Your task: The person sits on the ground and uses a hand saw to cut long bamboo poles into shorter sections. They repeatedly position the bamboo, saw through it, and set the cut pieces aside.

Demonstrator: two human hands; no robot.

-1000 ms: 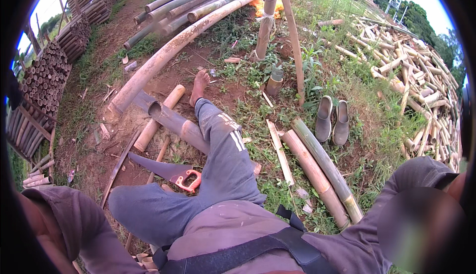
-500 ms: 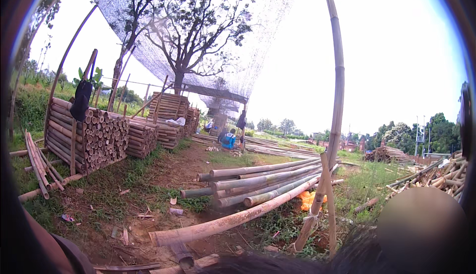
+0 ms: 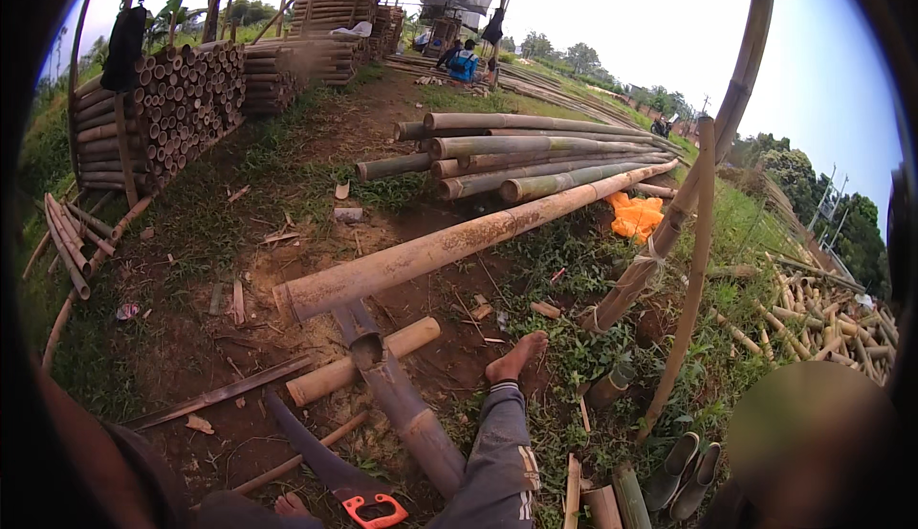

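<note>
Neither of my hands is in the picture; only a dark blurred arm or sleeve (image 3: 105,462) crosses the lower left corner. A handsaw (image 3: 325,457) with a dark blade and an orange handle lies on the ground by my legs. One thick bamboo pole (image 3: 478,230) slants from the centre left toward the far right, its near end by a darker notched bamboo piece (image 3: 411,414). A short bamboo length (image 3: 368,362) lies crosswise at the notch. My leg in grey trousers (image 3: 497,462) reaches forward beside it, ending in a bare foot (image 3: 517,357).
Several bamboo poles (image 3: 545,146) lie together beyond. Cut bamboo is stacked at the left (image 3: 191,103). A tied bamboo post (image 3: 708,175) rises at the right, near an orange bag (image 3: 635,215) and dark boots (image 3: 684,476). A person in blue (image 3: 464,63) sits far off.
The view has tipped downward, bringing the handsaw, my leg and foot, the boots and the notched bamboo into sight. Less sky and tree shows now.
</note>
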